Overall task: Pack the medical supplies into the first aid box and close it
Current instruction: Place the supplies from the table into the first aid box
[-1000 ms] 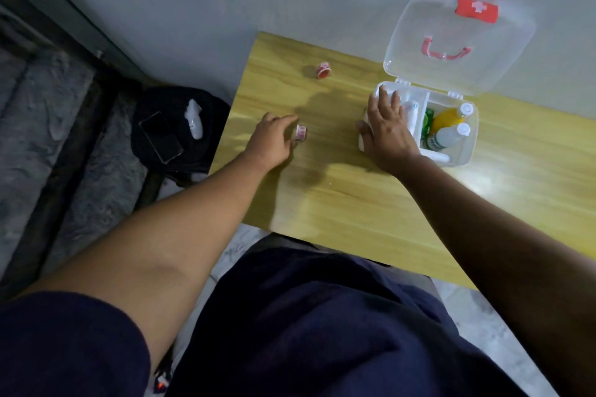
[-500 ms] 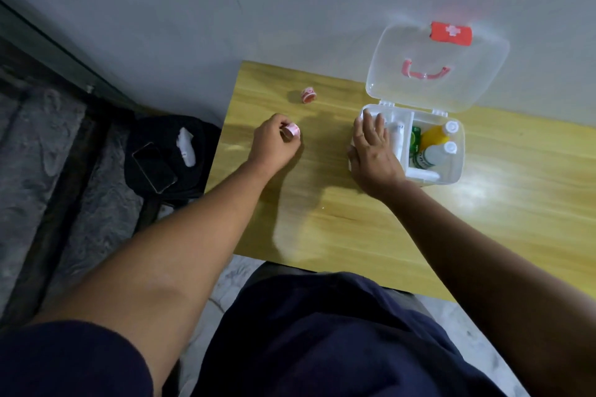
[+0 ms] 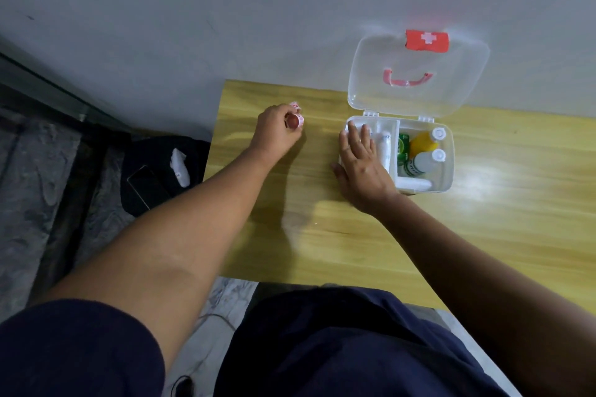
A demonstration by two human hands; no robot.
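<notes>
Nearest the camera, the right hand (image 3: 362,171) lies flat with fingers spread over the left end of the first aid box (image 3: 446,171), which sits on the wooden table (image 3: 322,235) holding an orange bottle (image 3: 424,142), a clear white-capped bottle (image 3: 425,162) and a green packet (image 3: 403,144). Further left, the left hand (image 3: 274,132) has its fingers closed on a small tape roll (image 3: 296,120) — a second roll (image 3: 294,105) is just beyond its fingertips, though contact is unclear. At the far edge the clear lid (image 3: 451,87) stands open against the wall, red latch (image 3: 426,40) uppermost.
</notes>
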